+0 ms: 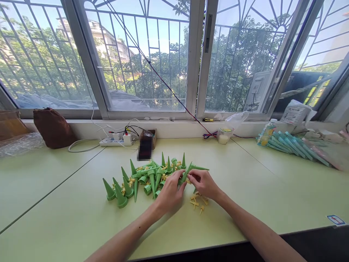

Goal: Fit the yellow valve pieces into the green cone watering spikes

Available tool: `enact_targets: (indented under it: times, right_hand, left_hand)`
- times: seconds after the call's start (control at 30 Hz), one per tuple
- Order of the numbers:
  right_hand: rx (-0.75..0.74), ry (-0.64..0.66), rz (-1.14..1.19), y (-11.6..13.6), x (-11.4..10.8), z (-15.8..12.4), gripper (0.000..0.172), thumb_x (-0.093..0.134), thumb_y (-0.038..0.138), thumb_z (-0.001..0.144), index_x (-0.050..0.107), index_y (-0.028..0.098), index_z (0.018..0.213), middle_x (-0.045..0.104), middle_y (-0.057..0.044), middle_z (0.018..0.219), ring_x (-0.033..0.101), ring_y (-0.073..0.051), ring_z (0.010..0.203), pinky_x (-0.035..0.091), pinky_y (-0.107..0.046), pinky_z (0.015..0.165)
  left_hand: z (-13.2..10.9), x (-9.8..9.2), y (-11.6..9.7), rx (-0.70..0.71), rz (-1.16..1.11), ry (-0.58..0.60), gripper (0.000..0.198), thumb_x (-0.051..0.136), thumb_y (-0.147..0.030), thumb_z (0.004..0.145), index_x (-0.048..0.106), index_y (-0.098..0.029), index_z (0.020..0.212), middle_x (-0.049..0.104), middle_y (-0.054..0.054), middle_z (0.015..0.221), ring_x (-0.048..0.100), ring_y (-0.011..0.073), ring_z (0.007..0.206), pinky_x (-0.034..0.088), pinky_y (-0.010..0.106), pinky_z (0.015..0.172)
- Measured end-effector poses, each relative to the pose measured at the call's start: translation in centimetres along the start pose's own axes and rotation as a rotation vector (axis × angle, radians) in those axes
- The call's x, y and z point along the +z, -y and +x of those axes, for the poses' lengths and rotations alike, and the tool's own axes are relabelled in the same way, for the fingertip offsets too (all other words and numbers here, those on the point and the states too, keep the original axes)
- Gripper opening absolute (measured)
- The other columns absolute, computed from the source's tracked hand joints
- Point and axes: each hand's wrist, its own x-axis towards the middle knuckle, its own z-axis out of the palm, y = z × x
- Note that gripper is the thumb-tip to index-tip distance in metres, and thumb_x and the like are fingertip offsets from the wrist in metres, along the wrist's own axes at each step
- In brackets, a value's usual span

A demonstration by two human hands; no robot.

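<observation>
My left hand [171, 191] is closed around a green plastic cone spike [186, 172], its point tilted up and to the right. Against the side of that cone, my right hand [204, 183] pinches, with a bit of a small yellow plastic piece [188, 182] showing by the fingertips. Below the right hand lie several loose yellow T-shaped pieces [194, 204]. To the left spreads a pile of green cone spikes [151, 175], some upright on their wide caps, others on their sides, with yellow pieces scattered among them. My left hand hides part of the pile.
Behind the pile stand a small box with a blurred dark object [145, 148] and a power strip [116, 140] with cables. A brown bag [54, 127] is at the back left. A jar [224, 136], a bottle [267, 132] and teal packets [294, 145] line the back right.
</observation>
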Motion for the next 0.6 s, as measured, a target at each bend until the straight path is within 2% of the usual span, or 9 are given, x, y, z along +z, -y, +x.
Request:
enact_targets:
  times: [0.27, 0.47, 0.6]
  right_hand:
    - [-0.024, -0.047, 0.046, 0.08, -0.04, 0.05, 0.023, 0.051, 0.03, 0.094, 0.065, 0.017, 0.081, 0.053, 0.001, 0.062, 0.042, -0.012, 0.055, 0.034, -0.024, 0.052]
    - [-0.023, -0.033, 0.068, -0.01, 0.03, 0.04, 0.022, 0.052, 0.03, 0.093, 0.064, 0.017, 0.081, 0.05, 0.002, 0.06, 0.039, -0.012, 0.054, 0.033, -0.024, 0.052]
    - [-0.015, -0.062, 0.064, 0.18, 0.08, 0.04, 0.023, 0.051, 0.032, 0.094, 0.065, 0.017, 0.083, 0.053, 0.001, 0.063, 0.04, -0.012, 0.055, 0.033, -0.023, 0.052]
  left_hand:
    - [0.72, -0.98, -0.33, -0.049, -0.169, 0.043, 0.032, 0.058, -0.019, 0.086, 0.061, -0.019, 0.118, 0.072, 0.008, 0.106, 0.068, 0.021, 0.093, 0.057, 0.036, 0.084]
    - [0.72, -0.94, -0.29, 0.031, -0.116, 0.017, 0.032, 0.059, -0.017, 0.086, 0.061, -0.019, 0.117, 0.07, 0.008, 0.11, 0.066, 0.0208, 0.095, 0.055, 0.036, 0.085]
    - [0.79, -0.85, -0.32, 0.017, -0.124, -0.02, 0.031, 0.059, -0.016, 0.085, 0.06, -0.018, 0.116, 0.069, 0.008, 0.109, 0.067, 0.0211, 0.096, 0.055, 0.036, 0.084]
